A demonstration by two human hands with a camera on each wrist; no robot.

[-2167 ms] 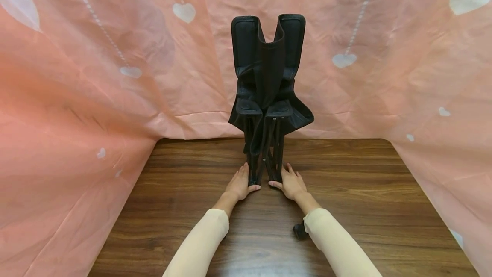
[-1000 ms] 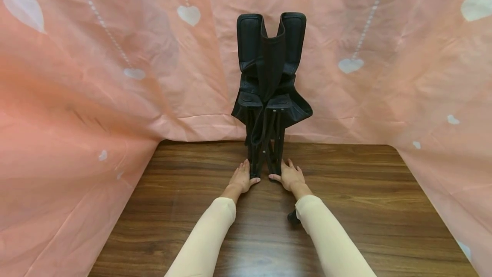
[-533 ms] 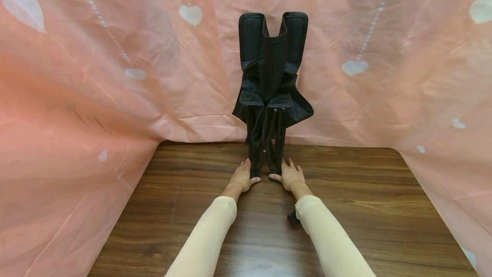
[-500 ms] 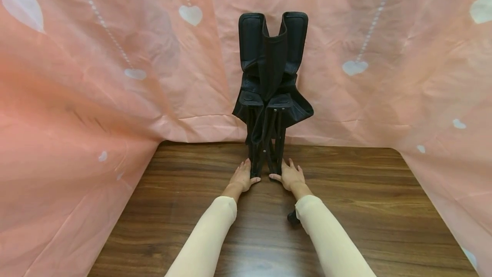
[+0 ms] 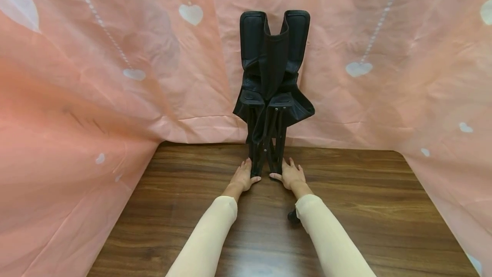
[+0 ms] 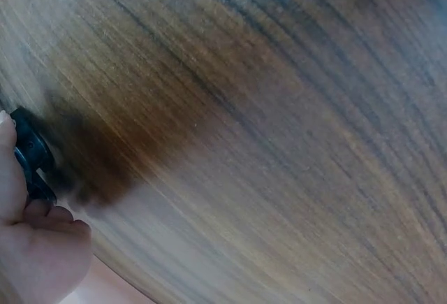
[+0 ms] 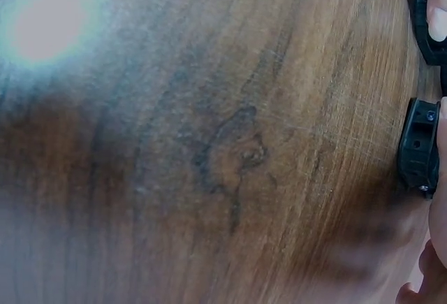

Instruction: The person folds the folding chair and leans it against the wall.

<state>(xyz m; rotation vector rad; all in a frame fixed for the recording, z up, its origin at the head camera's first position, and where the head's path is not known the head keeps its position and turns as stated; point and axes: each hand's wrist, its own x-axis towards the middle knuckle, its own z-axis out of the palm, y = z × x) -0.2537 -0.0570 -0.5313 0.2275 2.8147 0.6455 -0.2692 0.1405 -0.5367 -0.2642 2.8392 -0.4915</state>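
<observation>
A black folding chair [image 5: 274, 65] stands folded up at the back of the wooden table in the head view, its fabric seat and back bunched above crossed legs. My left hand [image 5: 243, 176] holds the foot of its left legs, thumb across the front and fingers along the outer side. On the other side my right hand [image 5: 293, 176] holds the right legs' foot in the same way. The left wrist view shows a black plastic foot [image 6: 33, 152] against the left hand. Two plastic feet appear in the right wrist view, the nearer foot [image 7: 420, 147] beside the right hand.
The wooden table [image 5: 353, 208] has rounded back corners. A pink curtain [image 5: 184, 67] with white hearts hangs behind it and along both sides. A small dark object [image 5: 293, 216] shows beside the right sleeve.
Both hands and the chair have shifted slightly away, toward the table's back edge, since the earliest frame. Over the last half second they stay nearly still while the head view tilts a little.
</observation>
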